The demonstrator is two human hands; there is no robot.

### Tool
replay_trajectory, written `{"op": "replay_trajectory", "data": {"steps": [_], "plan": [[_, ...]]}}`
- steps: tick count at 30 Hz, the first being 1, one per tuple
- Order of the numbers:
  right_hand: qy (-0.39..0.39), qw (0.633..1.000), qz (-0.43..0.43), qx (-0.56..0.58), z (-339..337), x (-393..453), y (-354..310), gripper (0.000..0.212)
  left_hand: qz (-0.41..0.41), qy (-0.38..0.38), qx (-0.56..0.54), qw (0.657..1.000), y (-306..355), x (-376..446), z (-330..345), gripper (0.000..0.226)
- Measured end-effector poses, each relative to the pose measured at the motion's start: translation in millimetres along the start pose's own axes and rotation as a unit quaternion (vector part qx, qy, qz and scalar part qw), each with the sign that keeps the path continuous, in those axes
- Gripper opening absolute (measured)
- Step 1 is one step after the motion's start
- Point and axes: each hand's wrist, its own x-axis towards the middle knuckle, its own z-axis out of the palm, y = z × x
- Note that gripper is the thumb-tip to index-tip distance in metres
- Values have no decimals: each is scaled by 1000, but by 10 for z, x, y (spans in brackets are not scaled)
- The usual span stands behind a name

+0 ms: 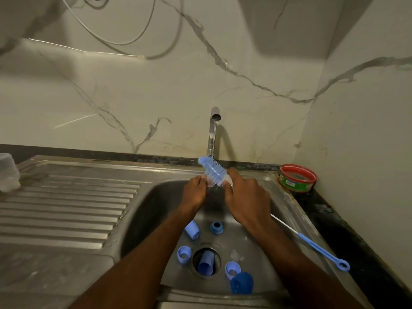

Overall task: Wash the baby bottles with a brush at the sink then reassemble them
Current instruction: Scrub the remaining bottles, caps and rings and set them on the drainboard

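Under the running tap (214,121) my right hand (244,197) grips a blue bottle brush (213,170), bristles pointing up and left. My left hand (196,190) pinches a small clear part (210,182) against the bristles; what the part is I cannot tell. Down in the steel sink (156,204) lie several blue bottle pieces: a cap (192,229), a dark ring (216,227), two collars (184,254) (232,269), a dark blue lid (242,283), and a cup-shaped piece (206,263) in the drain. A clear teat (236,255) lies beside the drain.
A thin blue-handled teat brush (312,244) rests on the sink's right rim. A red round tub (298,177) stands in the back right corner on the dark counter. The ribbed drainboard (66,210) spreads left, with a clear container (9,172) at its far edge.
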Motion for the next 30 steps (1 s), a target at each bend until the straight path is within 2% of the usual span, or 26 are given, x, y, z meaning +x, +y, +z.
{"op": "replay_trajectory", "data": {"steps": [6,8,10,12,17,21,25,28,30], "plan": [[-33,998,37,-24,30,73,128,37,33,-3,19,999,42,7,-63,29],[-18,998,45,-27,-33,80,204,32,23,7,17,1000,65,0,-65,31],[22,999,18,-19,-77,60,221,30,-6,3,-8,1000,96,-42,-90,33],[25,1000,-16,-2,-74,5,181,31,-18,-8,-31,999,126,-88,-100,32],[-5,1000,-14,-4,-11,-8,132,31,27,-65,-33,997,177,-171,-71,34],[5,1000,12,-28,29,67,204,30,46,-67,-14,997,193,-171,-69,35],[46,999,-5,-18,15,91,230,29,-1,-46,-20,999,145,-156,-59,31],[16,998,-49,-18,14,0,155,31,-4,-55,-17,998,93,-132,-56,27],[-7,999,-35,-20,22,-18,121,35,5,-75,-26,997,105,-138,-44,30]]}}
